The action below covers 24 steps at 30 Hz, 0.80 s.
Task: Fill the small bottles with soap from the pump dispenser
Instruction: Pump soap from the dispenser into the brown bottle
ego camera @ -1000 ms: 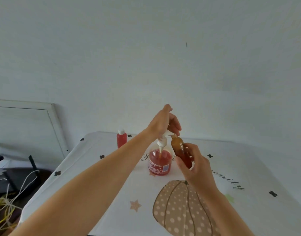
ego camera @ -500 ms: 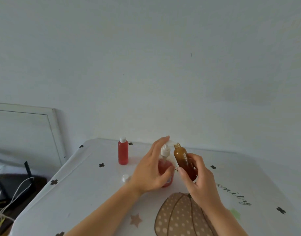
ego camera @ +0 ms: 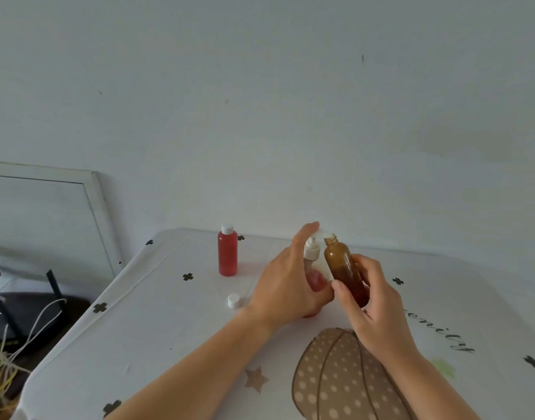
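On a smooth white cloth (ego camera: pixel 157 313) printed with black crosses, tan stars and a dotted brown pumpkin (ego camera: pixel 329 380), a person's left hand (ego camera: pixel 287 286) wraps the dispenser (ego camera: pixel 311 253). The thumb curls across its front and the fingers reach up behind the ribbed white pump head. That hand hides most of the clear round body, leaving only a patch of red soap in view. The right hand (ego camera: pixel 372 304) pinches a slim amber bottle (ego camera: pixel 343 268) between thumb and fingers, raised off the cloth, uncapped and leaning left. Its threaded neck sits just beside the spout (whether the two touch cannot be told). A translucent red bottle (ego camera: pixel 227 256) with a white screw top stands upright near the far edge, well left of both hands. A loose white cap (ego camera: pixel 233 300) lies between it and the left wrist. Past the cloth's left edge, a white frame (ego camera: pixel 93 204) leans on the plain pale wall (ego camera: pixel 260 116), above dark furniture and tangled white and yellow cables (ego camera: pixel 8 350).
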Each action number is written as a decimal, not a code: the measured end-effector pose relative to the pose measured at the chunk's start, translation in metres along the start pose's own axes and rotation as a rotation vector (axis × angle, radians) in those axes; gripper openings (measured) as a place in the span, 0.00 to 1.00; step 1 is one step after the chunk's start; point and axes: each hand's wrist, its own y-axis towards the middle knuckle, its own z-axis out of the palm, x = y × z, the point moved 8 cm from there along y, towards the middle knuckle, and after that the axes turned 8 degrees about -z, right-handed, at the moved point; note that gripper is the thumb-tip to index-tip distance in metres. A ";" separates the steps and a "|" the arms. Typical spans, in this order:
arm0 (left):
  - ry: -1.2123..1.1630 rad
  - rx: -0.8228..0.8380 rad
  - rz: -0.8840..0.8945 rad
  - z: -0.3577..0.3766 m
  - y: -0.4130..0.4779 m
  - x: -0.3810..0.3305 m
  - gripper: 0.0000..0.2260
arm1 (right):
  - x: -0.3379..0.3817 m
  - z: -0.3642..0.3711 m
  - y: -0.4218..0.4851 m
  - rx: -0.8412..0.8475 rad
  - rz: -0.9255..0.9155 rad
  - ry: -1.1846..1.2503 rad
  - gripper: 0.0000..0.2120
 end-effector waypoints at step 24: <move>0.073 -0.010 0.021 0.002 -0.002 -0.001 0.45 | -0.001 0.004 0.000 0.014 0.020 0.032 0.18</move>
